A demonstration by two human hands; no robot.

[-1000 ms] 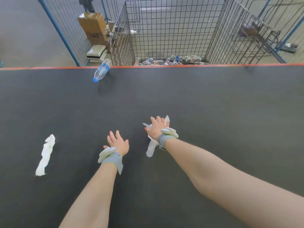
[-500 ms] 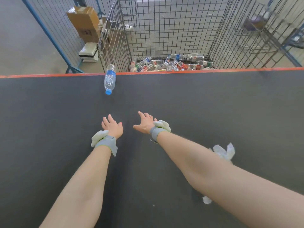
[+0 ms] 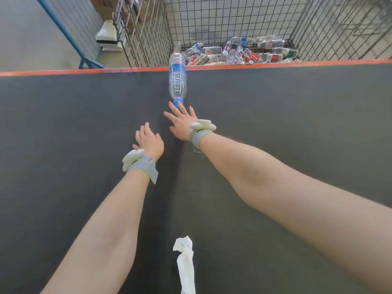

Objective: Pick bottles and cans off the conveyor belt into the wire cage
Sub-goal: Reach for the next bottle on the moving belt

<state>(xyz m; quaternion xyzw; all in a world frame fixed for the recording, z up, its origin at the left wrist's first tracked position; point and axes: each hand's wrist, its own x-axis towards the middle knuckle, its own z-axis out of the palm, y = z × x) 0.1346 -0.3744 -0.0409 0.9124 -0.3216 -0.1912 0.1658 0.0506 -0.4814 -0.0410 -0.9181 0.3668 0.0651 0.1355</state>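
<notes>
- The right hand (image 3: 182,122) is stretched forward, fingers straight and spread, with its fingertips at the blue cap of the clear water bottle (image 3: 177,81)
- The bottle lies on the conveyor belt (image 3: 63,124), its base at the orange far edge, just before the wire cage (image 3: 233,22)
- The left hand (image 3: 149,141) has loose fingers and holds nothing
- A twisted white wrapper (image 3: 185,264) lies between the forearms

Dark conveyor belt (image 3: 63,145), orange far edge; clear bottle (image 3: 177,81), white wrapper (image 3: 185,264) on it.
</notes>
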